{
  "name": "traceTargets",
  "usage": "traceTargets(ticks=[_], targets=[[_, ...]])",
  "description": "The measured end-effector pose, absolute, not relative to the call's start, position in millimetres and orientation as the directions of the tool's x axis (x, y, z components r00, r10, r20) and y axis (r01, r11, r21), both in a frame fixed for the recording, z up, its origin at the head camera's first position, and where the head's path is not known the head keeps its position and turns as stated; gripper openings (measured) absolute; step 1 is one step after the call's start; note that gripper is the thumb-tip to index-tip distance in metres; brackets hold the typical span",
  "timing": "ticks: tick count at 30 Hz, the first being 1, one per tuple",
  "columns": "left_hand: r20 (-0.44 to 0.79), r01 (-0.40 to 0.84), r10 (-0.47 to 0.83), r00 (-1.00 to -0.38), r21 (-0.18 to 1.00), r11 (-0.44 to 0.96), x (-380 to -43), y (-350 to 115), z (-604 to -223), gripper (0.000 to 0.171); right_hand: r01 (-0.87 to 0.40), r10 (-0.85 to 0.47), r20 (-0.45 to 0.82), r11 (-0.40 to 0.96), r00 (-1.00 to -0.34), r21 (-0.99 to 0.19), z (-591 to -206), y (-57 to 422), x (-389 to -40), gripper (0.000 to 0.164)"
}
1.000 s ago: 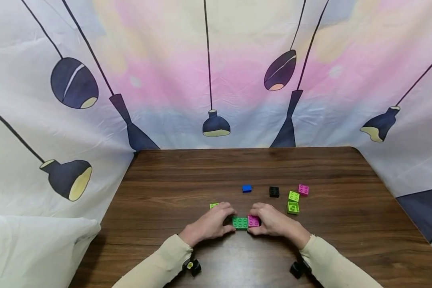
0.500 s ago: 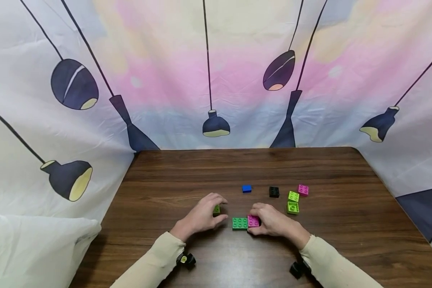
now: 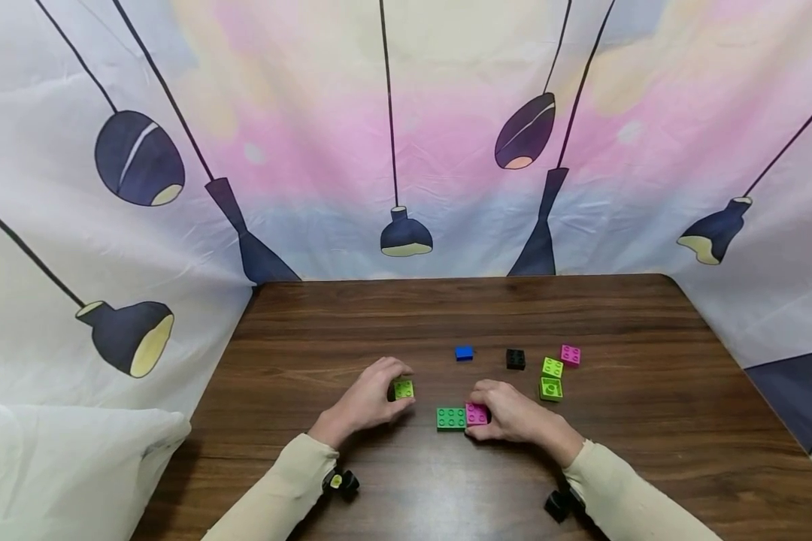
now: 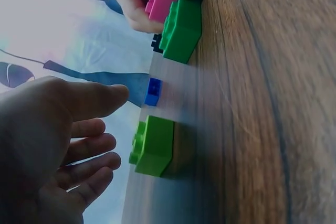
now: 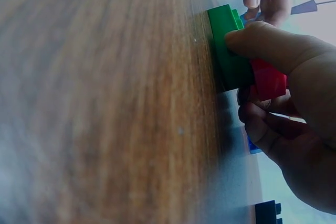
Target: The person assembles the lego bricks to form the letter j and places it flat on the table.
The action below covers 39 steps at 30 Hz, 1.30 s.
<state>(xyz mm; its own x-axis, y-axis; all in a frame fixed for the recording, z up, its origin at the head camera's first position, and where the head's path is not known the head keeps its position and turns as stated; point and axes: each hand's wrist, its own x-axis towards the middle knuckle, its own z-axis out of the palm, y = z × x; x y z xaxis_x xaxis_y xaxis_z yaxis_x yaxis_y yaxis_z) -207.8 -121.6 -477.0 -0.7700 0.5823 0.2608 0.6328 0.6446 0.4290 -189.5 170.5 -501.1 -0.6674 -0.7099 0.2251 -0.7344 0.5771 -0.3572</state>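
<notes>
My right hand (image 3: 510,413) grips a joined pair of toy building bricks, a long green brick (image 3: 450,419) with a pink brick (image 3: 476,415) set on top of its right end. In the right wrist view its thumb lies along the green brick's near side (image 5: 231,59), and the fingers curl behind the pink one (image 5: 270,80). My left hand (image 3: 368,398) is around a lime brick (image 3: 404,388) to the left of that pair. The left wrist view shows a gap between its loosely bent fingers and this lime brick (image 4: 155,145), which stands studs up on the table.
Farther back lie a blue brick (image 3: 464,353) and a black brick (image 3: 516,359). To the right are an upright lime brick (image 3: 552,367), an upturned lime brick (image 3: 551,389) and another pink brick (image 3: 571,355). A printed cloth (image 3: 338,150) hangs behind the wooden table (image 3: 352,315).
My left hand has left the green brick's left end and moved left and back to the lime brick. The right hand keeps its grip in the same place.
</notes>
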Motion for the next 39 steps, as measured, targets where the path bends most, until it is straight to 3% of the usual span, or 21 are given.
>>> traceTargets(ticks=[39], targets=[[0.168, 0.583, 0.574, -0.801, 0.434, 0.686, -214.9, -126.2, -487.7, 0.041, -0.719, -0.720, 0.176, 0.577, -0.672, -0.387, -499.0, 169.7, -189.9, 0.027]])
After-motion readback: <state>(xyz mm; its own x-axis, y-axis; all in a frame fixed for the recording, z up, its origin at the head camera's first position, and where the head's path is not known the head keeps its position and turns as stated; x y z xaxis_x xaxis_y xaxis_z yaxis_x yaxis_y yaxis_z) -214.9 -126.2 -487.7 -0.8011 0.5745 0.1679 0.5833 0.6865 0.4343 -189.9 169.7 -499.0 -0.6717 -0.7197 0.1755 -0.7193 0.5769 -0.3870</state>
